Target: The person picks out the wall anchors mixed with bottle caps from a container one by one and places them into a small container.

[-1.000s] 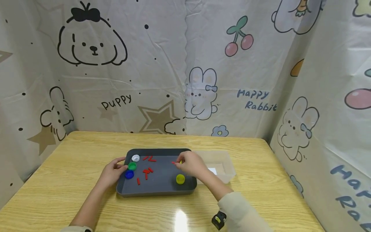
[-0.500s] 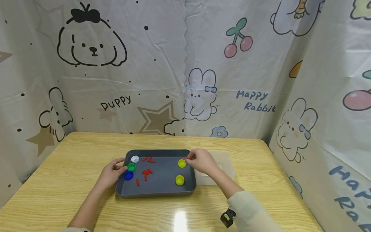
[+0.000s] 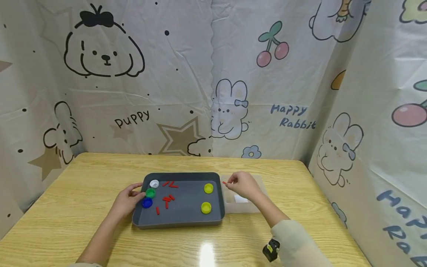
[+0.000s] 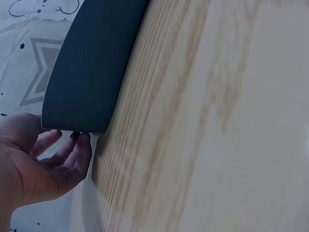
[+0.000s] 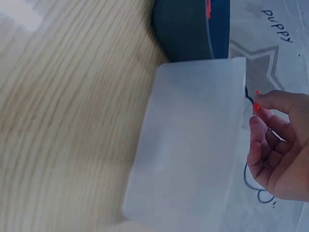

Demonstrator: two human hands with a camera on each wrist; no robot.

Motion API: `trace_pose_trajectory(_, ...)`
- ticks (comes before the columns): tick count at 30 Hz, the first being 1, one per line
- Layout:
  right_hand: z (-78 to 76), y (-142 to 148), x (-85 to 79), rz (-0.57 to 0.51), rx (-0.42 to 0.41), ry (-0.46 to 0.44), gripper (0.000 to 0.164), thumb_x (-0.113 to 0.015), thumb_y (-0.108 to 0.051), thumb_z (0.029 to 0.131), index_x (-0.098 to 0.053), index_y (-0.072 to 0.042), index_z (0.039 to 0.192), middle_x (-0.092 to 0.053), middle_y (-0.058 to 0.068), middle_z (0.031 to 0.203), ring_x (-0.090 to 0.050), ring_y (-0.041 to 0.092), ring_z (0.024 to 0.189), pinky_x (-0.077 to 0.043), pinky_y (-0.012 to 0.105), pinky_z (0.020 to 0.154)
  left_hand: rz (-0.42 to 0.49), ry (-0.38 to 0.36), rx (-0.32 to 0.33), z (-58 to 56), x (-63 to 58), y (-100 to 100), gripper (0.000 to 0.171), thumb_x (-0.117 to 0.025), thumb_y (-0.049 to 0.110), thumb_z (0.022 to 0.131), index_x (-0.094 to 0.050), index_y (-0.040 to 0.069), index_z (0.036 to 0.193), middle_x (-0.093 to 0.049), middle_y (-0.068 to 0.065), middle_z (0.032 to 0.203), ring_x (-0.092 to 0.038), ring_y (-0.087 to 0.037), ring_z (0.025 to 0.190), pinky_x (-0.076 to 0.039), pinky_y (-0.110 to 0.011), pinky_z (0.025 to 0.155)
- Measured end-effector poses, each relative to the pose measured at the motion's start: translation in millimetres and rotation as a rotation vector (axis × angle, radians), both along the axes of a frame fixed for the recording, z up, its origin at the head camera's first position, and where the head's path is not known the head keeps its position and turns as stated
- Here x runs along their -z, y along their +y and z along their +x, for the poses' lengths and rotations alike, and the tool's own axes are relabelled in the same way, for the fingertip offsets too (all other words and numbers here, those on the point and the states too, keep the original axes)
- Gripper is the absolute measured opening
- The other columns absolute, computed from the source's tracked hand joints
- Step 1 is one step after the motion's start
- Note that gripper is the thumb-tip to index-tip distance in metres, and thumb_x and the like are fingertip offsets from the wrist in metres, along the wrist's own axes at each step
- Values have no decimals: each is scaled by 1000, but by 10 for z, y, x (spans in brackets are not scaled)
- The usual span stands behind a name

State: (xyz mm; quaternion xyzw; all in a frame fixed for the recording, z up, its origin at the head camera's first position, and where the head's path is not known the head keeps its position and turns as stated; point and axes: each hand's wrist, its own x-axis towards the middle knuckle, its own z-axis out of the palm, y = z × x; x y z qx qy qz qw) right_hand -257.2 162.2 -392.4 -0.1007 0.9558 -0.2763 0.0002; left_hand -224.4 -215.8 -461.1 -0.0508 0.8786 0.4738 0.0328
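Our left hand (image 3: pixel 128 201) pinches the left rim of the gray tray (image 3: pixel 180 224), presumably steadying it; farther, over the pale box (image 3: pixel 241 208) right of the tray, our right hand (image 3: pixel 245 185) fingertip-pinches a red stick (image 3: pixel 224 182), apparently because it's slight

I can pass along the near side of the tray (image 3: pixel 183 213); the left hand (image 3: pixel 126 201) blocks its left, a box (image 3: pixel 242 208) its right.

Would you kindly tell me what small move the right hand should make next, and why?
I would probably lower the red stick a little and release it into the plastic box, since the right hand pinches it over that box, beyond the edge of the tray.
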Motion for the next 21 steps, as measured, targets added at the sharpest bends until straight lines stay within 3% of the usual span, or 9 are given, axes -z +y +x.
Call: trace_pose_trajectory(21, -148, 181, 342, -65, 42, -96, 14, -69, -16, 82, -63, -8, 72, -55, 0, 63, -47, 12, 55, -37, 23, 50, 43, -17, 9, -4, 14, -18, 54, -55, 24, 94, -38, 0, 139, -56, -30, 118, -60, -25, 92, -47, -27, 66)
